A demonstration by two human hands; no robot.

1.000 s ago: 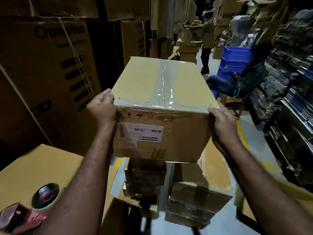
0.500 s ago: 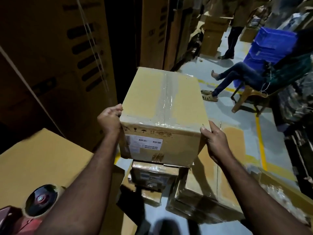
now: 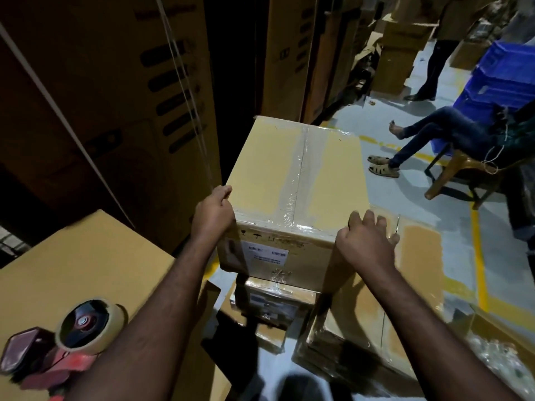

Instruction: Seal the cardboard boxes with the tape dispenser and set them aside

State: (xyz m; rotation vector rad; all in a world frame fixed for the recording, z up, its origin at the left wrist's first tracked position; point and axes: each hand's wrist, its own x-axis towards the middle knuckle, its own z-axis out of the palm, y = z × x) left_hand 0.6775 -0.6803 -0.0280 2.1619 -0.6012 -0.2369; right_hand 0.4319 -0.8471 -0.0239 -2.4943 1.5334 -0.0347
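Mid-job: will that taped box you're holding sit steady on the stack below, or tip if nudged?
Likely stiff: the taped box keeps square edges between left hand and right hand. It may tip: the smaller box beneath looks narrower. Its glossy tape is probably slick.

Arms outstretched; left hand (image 3: 214, 212) and right hand (image 3: 367, 241) grip box (image 3: 260, 169) near corners.

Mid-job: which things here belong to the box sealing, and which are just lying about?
Job: taped box, gripped by left hand and right hand; tape dispenser; sealed boxes beneath.
Lying about: blue crates; chair; tall cartons.
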